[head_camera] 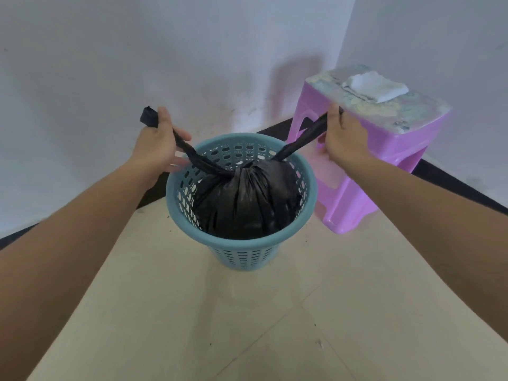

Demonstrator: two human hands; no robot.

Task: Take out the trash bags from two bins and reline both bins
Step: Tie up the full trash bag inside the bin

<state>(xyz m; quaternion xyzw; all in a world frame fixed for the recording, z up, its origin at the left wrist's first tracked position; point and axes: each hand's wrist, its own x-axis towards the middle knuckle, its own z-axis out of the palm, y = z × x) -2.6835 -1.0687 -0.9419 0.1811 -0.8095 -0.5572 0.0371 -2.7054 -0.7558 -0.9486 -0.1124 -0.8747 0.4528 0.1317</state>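
- Pale floor tiles [275,312] meet two light walls in a corner, with a dark strip along the bottom of the walls.
- Our black trash bag [244,199] sits inside the blue bin [242,257], and it looks full and round.
- We see the top of the bag pulled into two long twisted ends that cross at a knot in the middle, just above the rim of the bin.
- Our left hand [158,145] is closed tight around the left end, and a bit of the black plastic sticks out above the fist.
- Our right hand [345,136] is closed tight around the right end, and we hold it out to the other side.
- Both ends look pulled straight, away from each other.
- We see the bin standing on the floor, near the corner, with little holes all around its side.
- Just beside the bin on the right stands a purple plastic stool [365,171].
- We see a folded white cloth [376,86] lying on top of the stool.
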